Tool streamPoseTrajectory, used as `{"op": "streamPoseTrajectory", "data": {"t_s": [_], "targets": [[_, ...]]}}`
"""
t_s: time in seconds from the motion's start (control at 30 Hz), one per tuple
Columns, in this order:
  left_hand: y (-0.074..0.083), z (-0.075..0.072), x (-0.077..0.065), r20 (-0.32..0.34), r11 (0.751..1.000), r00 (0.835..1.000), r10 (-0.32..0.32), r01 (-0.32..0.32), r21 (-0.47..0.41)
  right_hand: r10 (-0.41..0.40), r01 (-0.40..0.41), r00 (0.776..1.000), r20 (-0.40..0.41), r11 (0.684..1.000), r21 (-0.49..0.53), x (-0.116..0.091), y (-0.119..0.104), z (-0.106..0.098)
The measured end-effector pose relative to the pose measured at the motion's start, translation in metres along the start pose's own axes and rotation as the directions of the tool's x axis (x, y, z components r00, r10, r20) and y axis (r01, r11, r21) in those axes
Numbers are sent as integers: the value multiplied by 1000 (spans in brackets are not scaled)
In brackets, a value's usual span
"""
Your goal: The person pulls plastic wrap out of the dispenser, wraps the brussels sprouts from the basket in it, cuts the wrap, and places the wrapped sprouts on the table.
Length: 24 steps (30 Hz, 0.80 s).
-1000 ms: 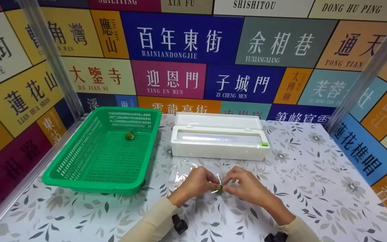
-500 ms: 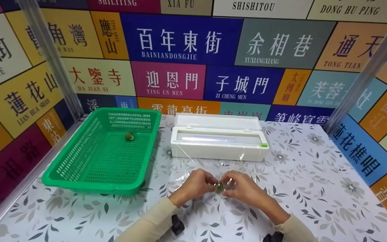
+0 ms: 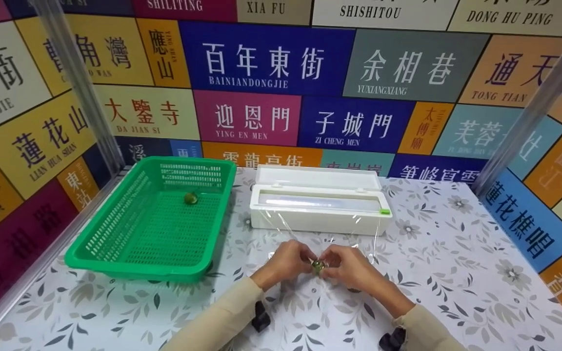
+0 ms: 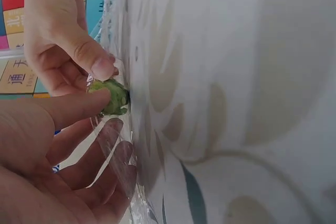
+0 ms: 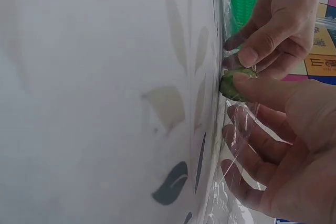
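Note:
In the head view, a small round green piece [image 3: 318,265] lies between my two hands, low over the table, with clear cling film [image 4: 109,27] around it. My left hand [image 3: 286,264] grips the film at its left; in the left wrist view its thumb presses on the green piece. On the other side, my right hand [image 3: 351,267] holds the film, its thumb against the green piece in the right wrist view. The film runs back to a white cling film box [image 3: 317,223] with its lid raised. Some fingertips are hidden behind the film.
A green plastic basket [image 3: 78,261] stands at the left, with another small round green-brown piece [image 3: 190,198] inside. A green slider [image 3: 384,211] sits at the box's right end. Lettered panels [image 3: 247,117] line the back and sides of the flower-patterned table [image 3: 456,263].
My fingers have shifted around the green piece and drawn the film closer about it. Film stretching from the box shows more clearly now. Basket and box stay in place.

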<state>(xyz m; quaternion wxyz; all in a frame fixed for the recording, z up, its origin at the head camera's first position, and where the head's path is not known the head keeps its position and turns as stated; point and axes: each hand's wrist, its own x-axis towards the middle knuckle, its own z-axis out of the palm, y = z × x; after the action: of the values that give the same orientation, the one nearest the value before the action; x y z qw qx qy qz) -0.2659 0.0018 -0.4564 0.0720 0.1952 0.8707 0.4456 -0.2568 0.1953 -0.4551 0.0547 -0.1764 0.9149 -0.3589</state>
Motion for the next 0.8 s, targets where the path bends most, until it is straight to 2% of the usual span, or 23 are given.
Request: {"op": "streamPoseTrajectory", "data": {"t_s": [0.17, 0.3, 0.53, 0.67, 0.8], "targets": [[-3, -2, 5, -28, 1000, 1000, 3, -3, 6, -37, 37, 999, -13, 999, 10, 3, 3, -3], [-4, -4, 8, -19, 1000, 1000, -5, 5, 14, -33, 33, 999, -35, 999, 12, 5, 3, -3], [-1, -6, 11, -9, 998, 999, -48, 49, 36, -82, 81, 997, -14, 997, -16, 9, 3, -4], [-2, -4, 13, -9, 998, 999, -46, 47, 30, -58, 58, 998, -7, 998, 1, 10, 4, -6], [-3, -4, 16, -8, 999, 1000, -19, 19, 44, 1, -1, 1000, 2, 1000, 7, 11, 3, -7]]}}
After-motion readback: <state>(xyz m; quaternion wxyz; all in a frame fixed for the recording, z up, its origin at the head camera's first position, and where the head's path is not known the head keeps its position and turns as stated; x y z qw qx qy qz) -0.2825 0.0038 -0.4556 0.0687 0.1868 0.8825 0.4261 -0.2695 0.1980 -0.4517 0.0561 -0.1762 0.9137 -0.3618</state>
